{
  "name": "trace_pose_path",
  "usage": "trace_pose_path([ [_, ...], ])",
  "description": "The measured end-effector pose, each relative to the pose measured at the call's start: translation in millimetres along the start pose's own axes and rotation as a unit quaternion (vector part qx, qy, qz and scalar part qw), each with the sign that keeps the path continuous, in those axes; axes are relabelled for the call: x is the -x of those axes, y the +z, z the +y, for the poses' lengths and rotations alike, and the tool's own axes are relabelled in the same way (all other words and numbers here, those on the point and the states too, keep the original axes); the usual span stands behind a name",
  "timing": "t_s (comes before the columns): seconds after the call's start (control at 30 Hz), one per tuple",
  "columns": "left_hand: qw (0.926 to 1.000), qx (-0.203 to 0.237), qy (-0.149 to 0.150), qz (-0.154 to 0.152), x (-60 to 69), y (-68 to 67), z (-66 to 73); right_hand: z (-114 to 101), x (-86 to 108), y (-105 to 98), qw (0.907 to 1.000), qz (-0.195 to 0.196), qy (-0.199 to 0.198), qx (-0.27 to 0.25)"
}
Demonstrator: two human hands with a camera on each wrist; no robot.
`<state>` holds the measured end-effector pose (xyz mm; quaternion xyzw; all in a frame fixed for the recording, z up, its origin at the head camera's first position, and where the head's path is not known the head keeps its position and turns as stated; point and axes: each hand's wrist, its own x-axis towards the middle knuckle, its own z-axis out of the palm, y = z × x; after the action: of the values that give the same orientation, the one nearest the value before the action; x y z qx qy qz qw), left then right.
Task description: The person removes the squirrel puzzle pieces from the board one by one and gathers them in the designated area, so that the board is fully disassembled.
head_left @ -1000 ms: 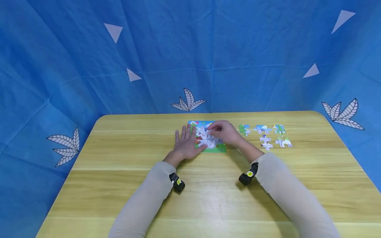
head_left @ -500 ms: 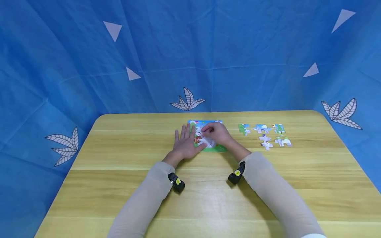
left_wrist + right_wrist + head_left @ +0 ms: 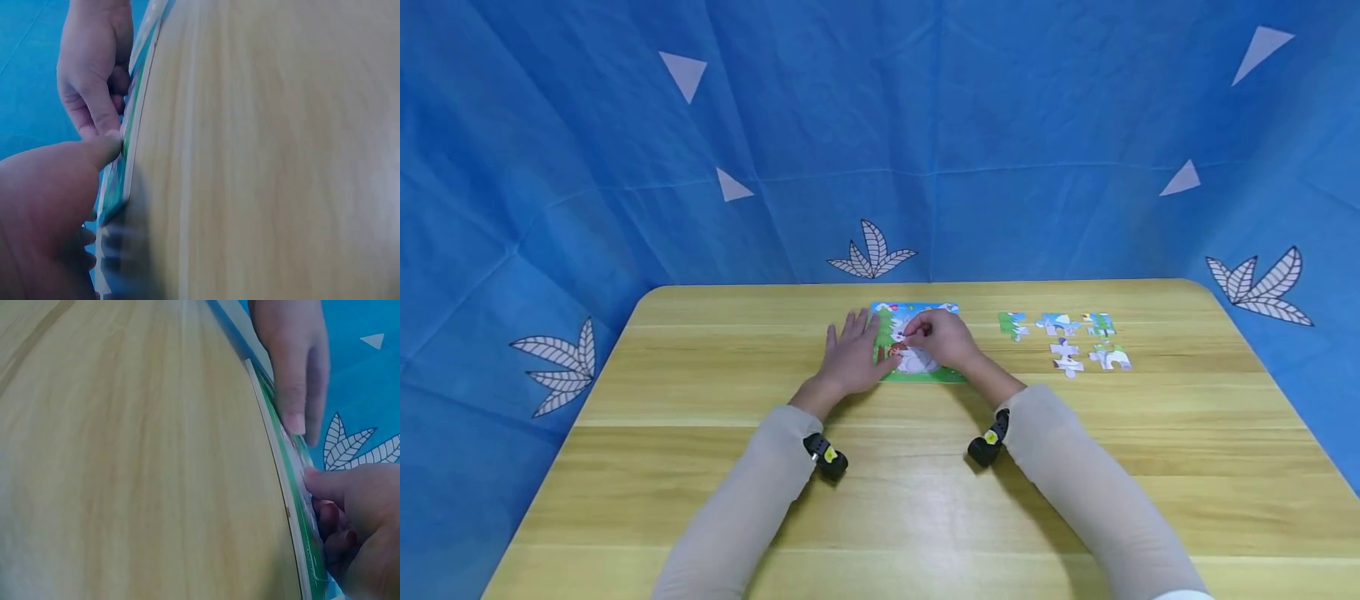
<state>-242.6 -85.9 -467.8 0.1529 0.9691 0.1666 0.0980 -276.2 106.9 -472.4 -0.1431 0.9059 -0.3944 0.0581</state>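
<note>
Steadying L hand (head view): over left side of puzzle board, fingers straight & spread apart, thumb out along its lower part; prob. there so board doesn't slide.
R hand (head view): over right & middle of board, thumb + index drawn together at its printed face; can't tell if a pc is clamped btwn. Fingertip work prob. suits such small flat shapes.
Puzzle board (head view): flat on table, btwn the two hands, prob. so both get at it easily.
Loose pieces (head view): five, flat, right of board, none overlapping; prob. so each outline reads at a glance.
Board edge (L wrist view): seen near side-on; L thumb tip at it, R fingertips just beside; hold prob. kept close to the work. Other L fingers mostly hidden.
R thumb (R wrist view): tip down at board's face, other fingers curled in beside it; whatever's under tip is hidden. L thumb & a finger show farther along board, contact unclear.
</note>
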Motion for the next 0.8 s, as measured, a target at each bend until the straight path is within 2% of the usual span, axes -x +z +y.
trace_pose_path([
  [0.13, 0.9997, -0.010, -0.010, -0.019, 2.9, -1.2, -5.7, -2, -0.1, 0, 1.0000, -0.003, 0.008, 0.001],
  [0.27, 0.9992, -0.011, -0.014, -0.035, 3.1, 0.9, -9.1, -5, 1.1, -1, 0.9996, -0.014, 0.010, 0.022],
  [0.47, 0.9979, -0.009, -0.026, -0.058, -0.9, 4.6, -12.3, -9, 2.0, -2, 0.9983, -0.032, 0.017, 0.046],
  [0.67, 0.9963, -0.021, -0.033, -0.076, -3.4, 3.9, -12.0, -10, 2.5, -3, 0.9986, -0.039, 0.013, 0.033],
  [0.8, 0.9961, -0.018, -0.036, -0.078, -4.4, 4.9, -12.2, -7, 2.5, -4, 0.9992, -0.036, 0.013, -0.009],
])
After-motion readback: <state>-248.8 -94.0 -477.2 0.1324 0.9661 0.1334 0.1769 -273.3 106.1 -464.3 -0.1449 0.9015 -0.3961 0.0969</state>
